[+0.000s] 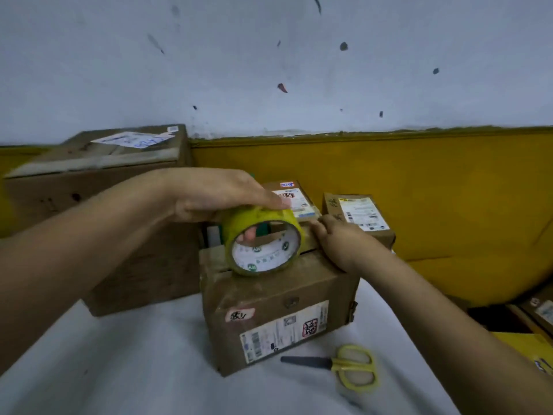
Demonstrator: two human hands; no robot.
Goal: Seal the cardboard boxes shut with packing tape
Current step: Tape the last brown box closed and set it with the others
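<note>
- Head camera view looked down at a small cardboard box [278, 298] standing on a white table [134, 369], near its middle and just in front of the person.
- A roll of yellow packing tape [264, 241] stood on edge on the box's top, over the seam between the flaps, with its open core facing the camera.
- The left hand [221, 193] gripped the roll from above, palm over the rim; one fingertip showed through the core, curled round the roll.
- The right hand [338, 238] rested on the right end of the box's top, its fingers [315, 226] close together and fairly straight, pressed on the cardboard just beside the roll.
- Yellow-handled scissors [350, 365] lay closed on the table near the box's front right corner, not touching it.
- A large cardboard box [98, 205] stood to the left, behind the left forearm.
- Two smaller labelled boxes [363, 215] sat behind the one being taped, against a yellow panel [449, 190] under a marked white wall [269, 55].
</note>
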